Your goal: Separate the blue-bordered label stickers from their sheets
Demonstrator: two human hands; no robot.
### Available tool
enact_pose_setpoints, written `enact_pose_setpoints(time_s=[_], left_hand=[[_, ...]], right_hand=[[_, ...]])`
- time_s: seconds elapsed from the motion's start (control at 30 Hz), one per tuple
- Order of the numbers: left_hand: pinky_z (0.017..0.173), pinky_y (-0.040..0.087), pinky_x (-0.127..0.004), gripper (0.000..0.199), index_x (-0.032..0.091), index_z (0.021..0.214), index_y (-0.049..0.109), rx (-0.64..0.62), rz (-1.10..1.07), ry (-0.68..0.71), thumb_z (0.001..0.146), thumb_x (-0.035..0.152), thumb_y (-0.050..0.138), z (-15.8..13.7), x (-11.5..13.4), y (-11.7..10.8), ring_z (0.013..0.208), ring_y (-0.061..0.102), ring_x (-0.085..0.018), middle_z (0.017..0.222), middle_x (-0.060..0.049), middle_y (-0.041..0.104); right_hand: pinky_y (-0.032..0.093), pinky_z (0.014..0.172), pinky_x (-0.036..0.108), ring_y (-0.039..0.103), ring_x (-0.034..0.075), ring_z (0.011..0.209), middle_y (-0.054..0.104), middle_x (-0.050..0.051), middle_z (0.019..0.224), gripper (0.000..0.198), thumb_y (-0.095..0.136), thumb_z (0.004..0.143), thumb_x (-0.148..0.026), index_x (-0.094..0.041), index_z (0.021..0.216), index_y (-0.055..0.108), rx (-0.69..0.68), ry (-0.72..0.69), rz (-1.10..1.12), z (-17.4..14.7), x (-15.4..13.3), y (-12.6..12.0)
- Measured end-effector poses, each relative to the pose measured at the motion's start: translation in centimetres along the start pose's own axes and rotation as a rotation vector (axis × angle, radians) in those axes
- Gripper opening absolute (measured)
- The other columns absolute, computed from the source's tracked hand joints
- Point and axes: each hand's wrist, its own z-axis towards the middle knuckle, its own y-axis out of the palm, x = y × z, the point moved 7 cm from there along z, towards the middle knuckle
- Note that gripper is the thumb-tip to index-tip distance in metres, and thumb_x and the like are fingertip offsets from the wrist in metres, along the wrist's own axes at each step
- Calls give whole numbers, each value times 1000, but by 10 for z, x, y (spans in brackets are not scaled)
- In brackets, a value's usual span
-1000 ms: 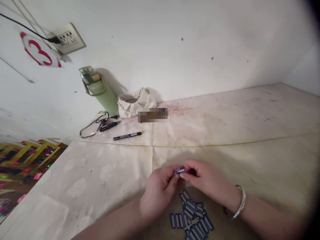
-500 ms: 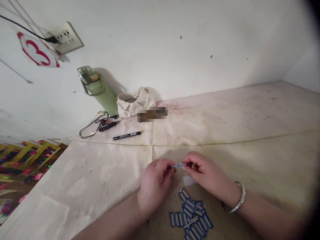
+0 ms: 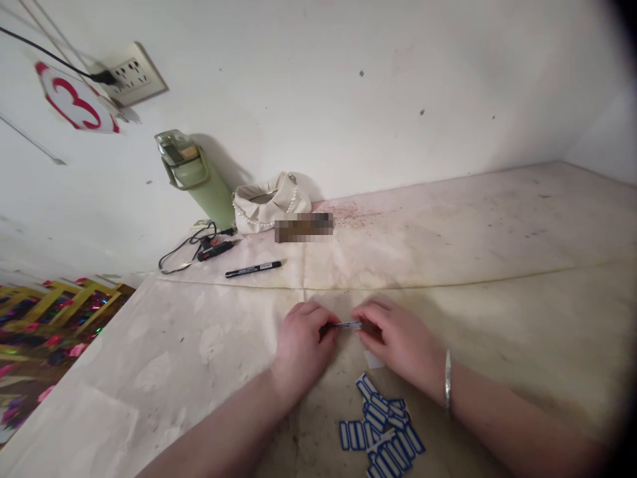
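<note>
Between my hands is a thin strip of blue-and-white labels, seen nearly edge-on just above the table. My left hand is closed, pinching its left end between thumb and fingers. At the other end, the thumb and forefinger of my right hand are closed on it; the fingertips partly hide that end. A silver bangle circles my right wrist. Below my hands lies a loose pile of blue-bordered white label strips. A small white paper piece shows beside my right thumb.
A cloth-covered table runs back to the wall. Toward the back are a black marker, a corded glue gun, a green bottle, a cream handbag and a blurred-out brown object. A wall socket is upper left.
Both hands have shifted slightly left, the right one more, turning its wrist so the bangle stands more upright. The strip held between them has moved left and lies flatter. The pile is unchanged.
</note>
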Motion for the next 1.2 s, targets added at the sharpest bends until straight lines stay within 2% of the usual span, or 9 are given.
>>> enact_pose_setpoints(time_s=[0.13, 0.33, 0.5, 0.63, 0.7, 1.0, 1.1, 1.2], left_hand=[[71, 43, -31, 15, 21, 85, 67, 27, -51, -34, 73, 12, 63, -1, -3, -1, 77, 57, -18, 77, 0, 65], [69, 43, -29, 10, 21, 79, 68, 13, -97, -52, 77, 14, 62, -1, -2, 0, 76, 60, -17, 76, 1, 68], [70, 45, -29, 12, 22, 81, 70, 13, -106, -52, 77, 14, 62, 0, -2, -1, 77, 61, -17, 77, 0, 69], [70, 46, -29, 14, 22, 83, 70, 26, -119, -55, 78, 13, 60, -1, -2, -2, 77, 61, -17, 78, 0, 69], [71, 46, -30, 14, 22, 84, 70, 26, -118, -46, 78, 13, 60, -1, -1, -1, 78, 61, -17, 79, 0, 69], [70, 46, -30, 16, 22, 85, 71, 15, -57, 39, 80, 14, 59, 1, 4, 2, 77, 60, -18, 78, -2, 68], [70, 46, -30, 18, 22, 90, 71, 4, -38, 63, 82, 15, 57, 0, 6, 4, 76, 60, -18, 78, -3, 68], [70, 46, -31, 17, 21, 91, 71, 4, -12, 64, 82, 16, 57, 0, 7, 4, 77, 59, -18, 79, -4, 67]], right_hand=[[42, 63, 27, 56, 16, 73, 62, 3, 80, 13, 52, 79, -11, -19, 78, 63, 12, -10, -57, 3, 0, 1], [43, 63, 27, 57, 16, 72, 63, 3, 83, 11, 56, 78, -14, -19, 84, 63, 9, 17, -37, 3, 2, 3], [46, 66, 28, 58, 16, 74, 61, 4, 89, 19, 57, 76, -13, -19, 94, 60, 25, 44, 31, 2, 9, 2], [45, 60, 26, 56, 14, 67, 59, 2, 81, 8, 55, 78, -13, -19, 81, 58, 42, 72, 32, 2, 12, -1], [43, 58, 25, 55, 14, 66, 57, 2, 77, 8, 54, 78, -12, -19, 74, 56, 42, 67, 13, 2, 10, -3], [43, 58, 26, 54, 14, 66, 57, 1, 74, 11, 53, 78, -12, -19, 71, 57, 63, 33, 34, 4, 10, -1], [46, 62, 28, 56, 14, 68, 59, 3, 83, 13, 52, 81, -15, -19, 89, 61, 66, 45, 57, 3, 11, -1], [50, 63, 31, 57, 15, 67, 58, 7, 97, 39, 51, 84, -19, -18, 123, 52, 75, 4, -20, 1, 4, -1]])
